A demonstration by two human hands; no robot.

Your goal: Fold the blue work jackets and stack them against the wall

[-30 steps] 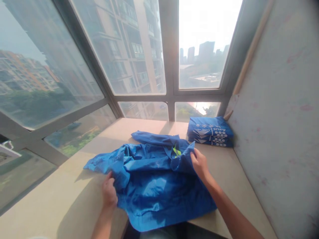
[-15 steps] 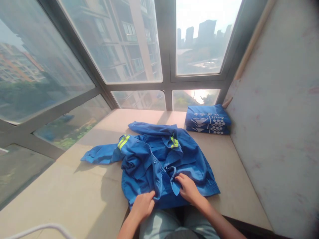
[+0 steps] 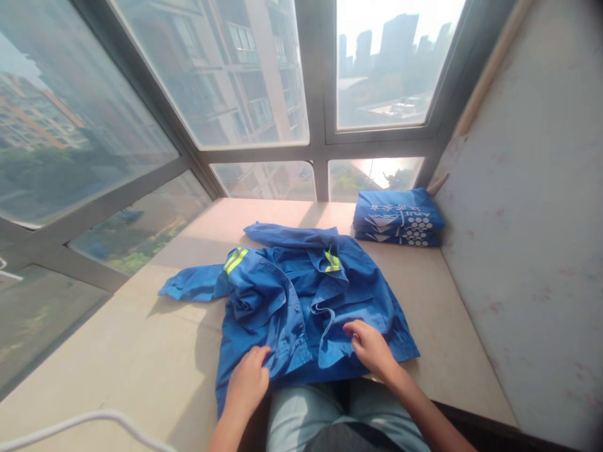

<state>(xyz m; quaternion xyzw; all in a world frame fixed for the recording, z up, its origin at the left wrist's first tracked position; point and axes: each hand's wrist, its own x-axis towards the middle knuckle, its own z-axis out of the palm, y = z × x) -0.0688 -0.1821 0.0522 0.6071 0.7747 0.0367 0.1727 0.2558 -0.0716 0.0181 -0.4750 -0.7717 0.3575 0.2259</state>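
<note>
A blue work jacket (image 3: 292, 295) with yellow reflective strips lies spread on a pale surface before me, its front unfastened and both front panels parted. One sleeve reaches out to the left; the other is folded across the top. My left hand (image 3: 249, 380) rests over the lower left panel, back of the hand up, fingers loosely bent and not gripping the panel's edge. Over the lower right panel is my right hand (image 3: 370, 346), its fingers loosely curled with a small gap at the thumb and no cloth visible between them.
Folded blue garments with white print (image 3: 398, 216) are stacked at the back right, against the patterned wall (image 3: 518, 251). Windows (image 3: 259, 75) enclose the back and left. A white cable (image 3: 103, 415) curves across the front left. My legs (image 3: 306, 414) are at the front edge.
Both hands have let go of the jacket's front edges and moved apart, the left one leftward, the right one slightly rightward. The panels lie flatter, and the lower left side is spread wider.
</note>
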